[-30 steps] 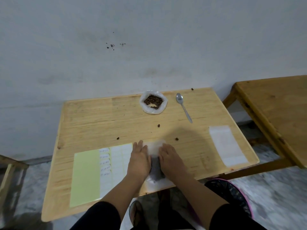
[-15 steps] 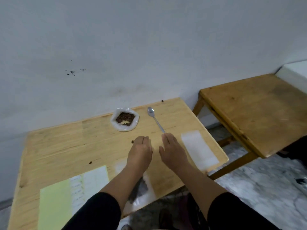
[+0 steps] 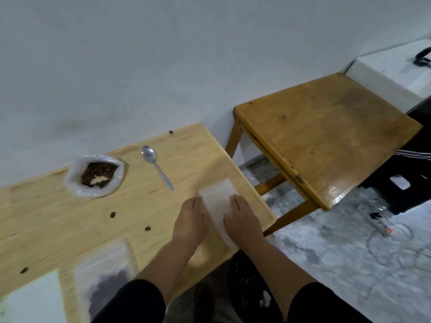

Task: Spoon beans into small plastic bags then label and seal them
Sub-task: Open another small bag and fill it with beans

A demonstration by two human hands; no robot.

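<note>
A flat stack of empty plastic bags [image 3: 217, 206] is flanked by both hands near the right edge of the light wooden table [image 3: 58, 217]. The left hand [image 3: 190, 223] and right hand [image 3: 242, 221] are laid flat with fingers straight, touching its long sides. A filled bag [image 3: 105, 273] of beans is seen nearer the person. The open bean bag [image 3: 94, 174] and spoon [image 3: 156, 165] are set farther back.

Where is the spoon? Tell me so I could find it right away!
Look at the lighter wooden table against the white wall. Near its far edge sits an open plastic bag of brown beans, and just right of it lies the spoon. It is the only shiny metal thing there, bowl toward the wall.
</note>
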